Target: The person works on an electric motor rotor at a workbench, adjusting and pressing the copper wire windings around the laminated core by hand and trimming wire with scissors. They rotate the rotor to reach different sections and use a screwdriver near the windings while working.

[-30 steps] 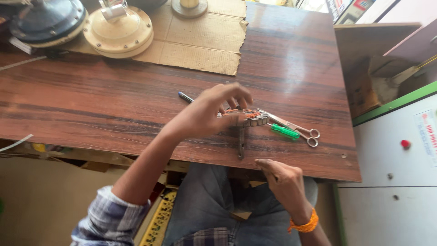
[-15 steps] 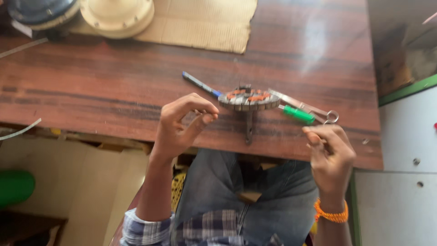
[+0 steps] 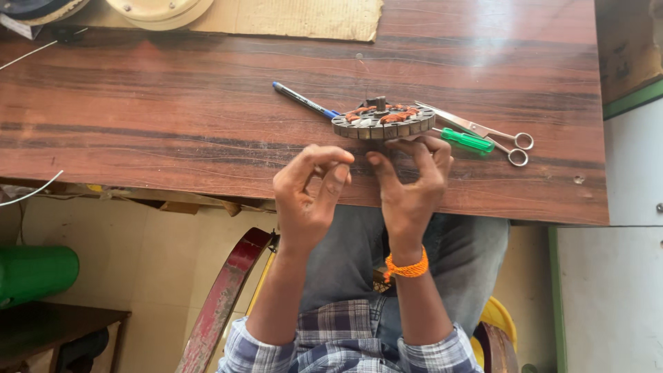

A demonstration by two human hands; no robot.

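Observation:
A round motor stator (image 3: 383, 121) with copper windings and a dark centre shaft lies on the brown wooden table (image 3: 173, 117), near its front edge. My right hand (image 3: 411, 185), with an orange band on the wrist, has its fingers curled up against the stator's near rim, the thumb held apart. My left hand (image 3: 307, 193) hovers just left of it above the table edge, thumb and forefinger pinched together. I see nothing between them. The lower part of the shaft is hidden behind my hands.
A blue pen (image 3: 302, 101) lies left of the stator. Scissors (image 3: 487, 131) and a green-handled screwdriver (image 3: 468, 140) lie to its right. Cardboard (image 3: 311, 14) and a cream round housing (image 3: 159, 8) sit at the back. A green cylinder (image 3: 34, 273) lies below left.
Both hands have come together at the table's front edge. The right hand has risen from my lap to the stator's rim, and the left has drawn in beside it.

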